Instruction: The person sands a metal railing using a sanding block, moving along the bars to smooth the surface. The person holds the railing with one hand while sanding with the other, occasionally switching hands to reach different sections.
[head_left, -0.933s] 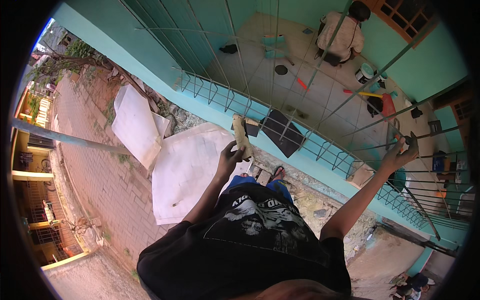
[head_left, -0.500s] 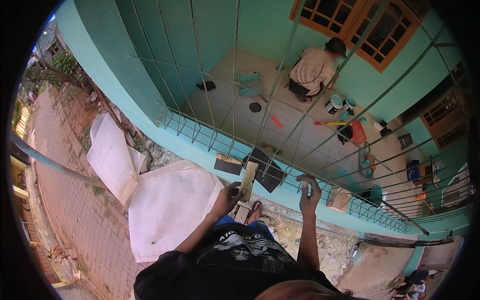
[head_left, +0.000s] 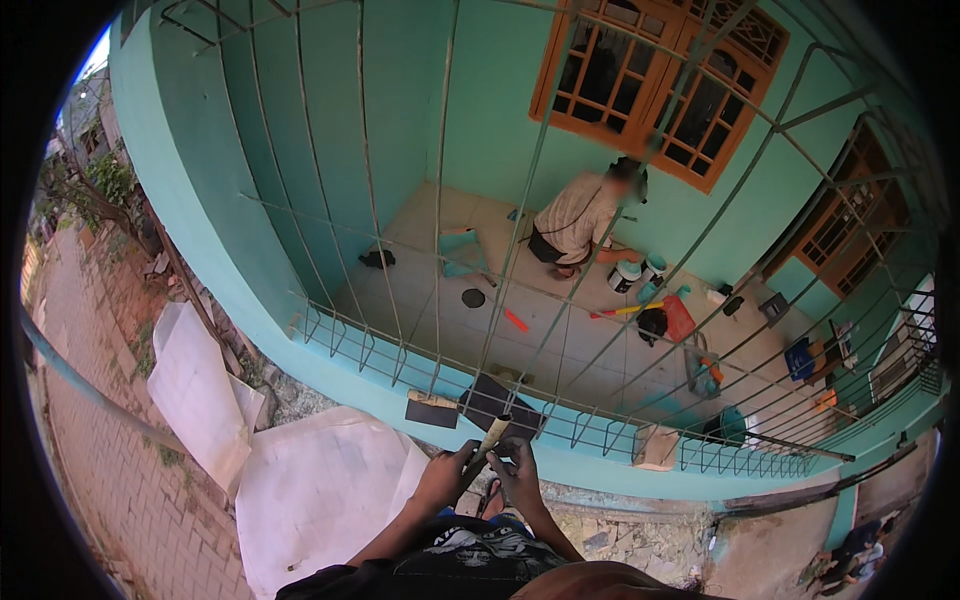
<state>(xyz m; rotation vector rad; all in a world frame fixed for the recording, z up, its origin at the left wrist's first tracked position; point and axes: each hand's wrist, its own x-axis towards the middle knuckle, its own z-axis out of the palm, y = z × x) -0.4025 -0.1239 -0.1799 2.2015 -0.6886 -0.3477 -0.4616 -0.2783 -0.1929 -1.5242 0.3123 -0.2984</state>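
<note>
My left hand (head_left: 446,480) is closed around a narrow strip of sandpaper (head_left: 493,436), pale yellow on its outer face and curled into a tube at its upper end. My right hand (head_left: 517,480) has its fingers bent against the strip's lower part, close beside the left. Just beyond my hands, a dark sandpaper sheet (head_left: 487,402) lies on the turquoise ledge (head_left: 588,447), partly behind the bars. Left of it rests a smaller dark piece (head_left: 432,411) with a torn tan edge.
Metal bars (head_left: 366,190) rise from the ledge. Behind them a person (head_left: 578,222) crouches by paint buckets (head_left: 626,275), with a red tray (head_left: 678,318) nearby. A tan block-like packet (head_left: 655,447) sits on the ledge. White sheets (head_left: 310,490) cover the ground at left.
My right hand has come down and left from the bars to the sandpaper strip. The strip has turned and curled. The crouching person now reaches toward the buckets.
</note>
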